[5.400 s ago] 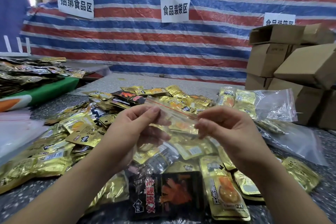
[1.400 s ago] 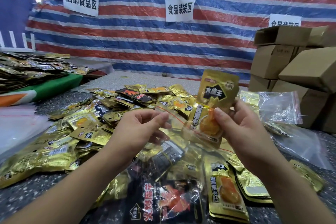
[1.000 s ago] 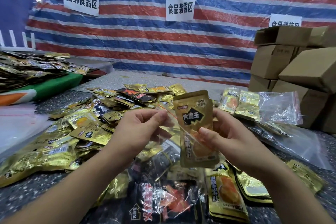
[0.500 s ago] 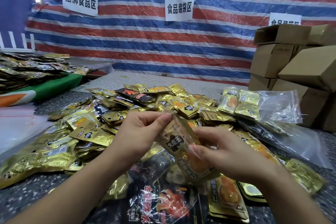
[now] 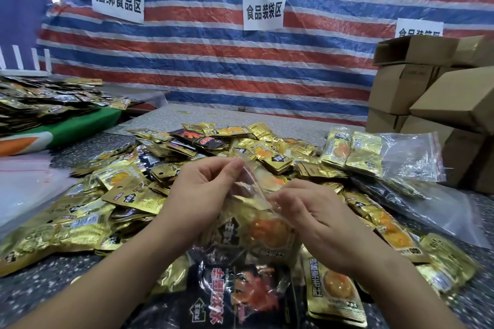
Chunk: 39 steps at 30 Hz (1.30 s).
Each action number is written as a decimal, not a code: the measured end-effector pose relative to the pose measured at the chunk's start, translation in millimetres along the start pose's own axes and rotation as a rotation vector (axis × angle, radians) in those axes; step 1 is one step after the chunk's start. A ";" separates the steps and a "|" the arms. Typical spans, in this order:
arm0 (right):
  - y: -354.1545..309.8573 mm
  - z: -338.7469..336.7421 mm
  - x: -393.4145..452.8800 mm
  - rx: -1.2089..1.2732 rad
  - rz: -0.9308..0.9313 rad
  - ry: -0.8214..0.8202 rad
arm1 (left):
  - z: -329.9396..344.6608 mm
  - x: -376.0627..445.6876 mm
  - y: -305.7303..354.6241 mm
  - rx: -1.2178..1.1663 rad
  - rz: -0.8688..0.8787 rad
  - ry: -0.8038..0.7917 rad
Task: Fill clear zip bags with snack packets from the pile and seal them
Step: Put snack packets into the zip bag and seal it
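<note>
The pile (image 5: 165,181) of gold and black snack packets spreads across the desk (image 5: 32,283) and serves as the landmark here. Just in front of its near edge, both hands hold up a clear zip bag (image 5: 248,211). The left hand (image 5: 203,195) pinches the upper corner of the bag's mouth between thumb and forefinger, fingers narrow on the film. The right hand (image 5: 318,224) pinches the lower end of the same red zip line, fingers also closed on the plastic.

A gold packet (image 5: 256,232) with an orange picture sits inside the bag, and dark packets show through the film lower down, so filling looks well begun. The mouth appears not yet pressed shut, though the film is too clear to be sure; sealing seems the step in hand.

The bag's long axis runs from the zip down toward the person, with the mouth pointing up and away toward the pile. The zip line itself slants from upper left to lower right.

To the right of the pile lies another filled bag (image 5: 379,157), seemingly finished. Most of the pile remains loose, so much is left.
</note>
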State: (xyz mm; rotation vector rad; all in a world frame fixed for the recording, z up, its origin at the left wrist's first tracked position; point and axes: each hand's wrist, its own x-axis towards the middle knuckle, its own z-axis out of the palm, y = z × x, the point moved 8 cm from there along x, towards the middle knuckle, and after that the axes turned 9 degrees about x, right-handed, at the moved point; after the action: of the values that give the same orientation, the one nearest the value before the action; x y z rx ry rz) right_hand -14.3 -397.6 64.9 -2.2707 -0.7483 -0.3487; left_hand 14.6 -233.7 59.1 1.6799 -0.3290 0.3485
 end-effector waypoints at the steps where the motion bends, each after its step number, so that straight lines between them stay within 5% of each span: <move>1: -1.5 -4.7 -0.5 0.003 -0.023 0.020 | -1.1 0.4 -0.7 -0.044 -0.023 0.005; 6: -13.5 -33.6 -2.8 0.031 -0.256 0.323 | -4.9 3.0 0.6 -0.227 -0.083 -0.002; 10: 9.7 -44.8 -4.9 0.522 -0.048 0.526 | -9.1 6.4 4.4 -0.352 -0.087 0.041; 14: 30.5 -21.9 2.2 0.904 0.235 0.344 | -14.8 10.5 1.2 -0.441 -0.119 0.069; 21: 28.6 -21.7 2.7 1.154 0.240 0.353 | -14.5 14.9 -1.4 -0.406 -0.117 0.000; 27: 44.8 -22.4 -0.7 0.870 0.302 0.476 | 9.5 7.1 -21.4 -0.145 -0.196 -0.205; 36: 51.7 -26.6 -1.7 0.893 0.321 0.501 | -10.9 15.0 -15.7 -0.194 -0.104 -0.021; 39: 41.9 -38.4 -5.3 0.688 0.251 0.577 | -13.7 14.1 -10.2 -0.133 -0.041 0.015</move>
State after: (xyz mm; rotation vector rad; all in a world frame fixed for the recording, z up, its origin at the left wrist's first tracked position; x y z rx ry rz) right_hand 5.6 -451.1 67.1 -1.4778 -0.2194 -0.5021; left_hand 31.0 -219.0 57.4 1.5504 -0.3000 0.3027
